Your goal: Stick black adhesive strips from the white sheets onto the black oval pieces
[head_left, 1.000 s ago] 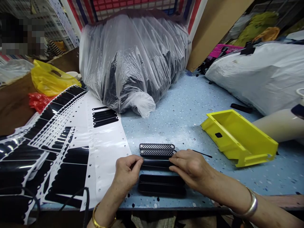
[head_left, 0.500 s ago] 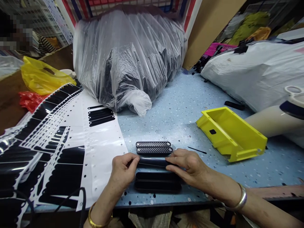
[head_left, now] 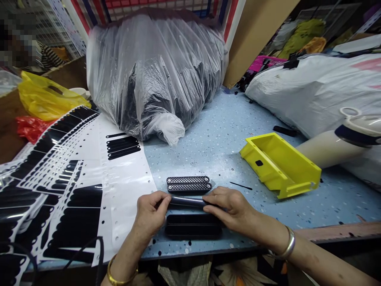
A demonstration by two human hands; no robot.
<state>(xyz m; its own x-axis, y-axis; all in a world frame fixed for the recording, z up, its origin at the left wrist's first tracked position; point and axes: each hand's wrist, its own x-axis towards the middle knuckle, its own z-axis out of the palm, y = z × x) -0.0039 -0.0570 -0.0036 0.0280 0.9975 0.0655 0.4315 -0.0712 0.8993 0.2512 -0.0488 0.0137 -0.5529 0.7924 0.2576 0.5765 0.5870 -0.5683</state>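
A glossy black sticker strip (head_left: 187, 201) is stretched level between my two hands. My left hand (head_left: 153, 210) pinches its left end between thumb and forefinger. The right end is pinched by my right hand (head_left: 230, 204), whose fingers cover it. Just below the strip, nearer the table's front edge, lies a long black open case (head_left: 193, 228) with a lengthwise ridge; the right hand overlaps its upper right corner. Right behind the strip sits a textured black piece (head_left: 188, 184) made of two side-by-side bars with small silver screws at the ends.
Sheets of black rounded strips (head_left: 77, 222) on white backing cover the left side. A large plastic bag (head_left: 157, 75) of black things stands behind. To the right are a yellow bin (head_left: 282, 167), a thin black stick (head_left: 241, 186), a white lamp-like arm (head_left: 327, 149) and a white sack (head_left: 303, 87).
The strip's face has turned slightly and catches more light. Both hands keep their pinch on its ends. The whole view has shifted a little, so things appear further left.
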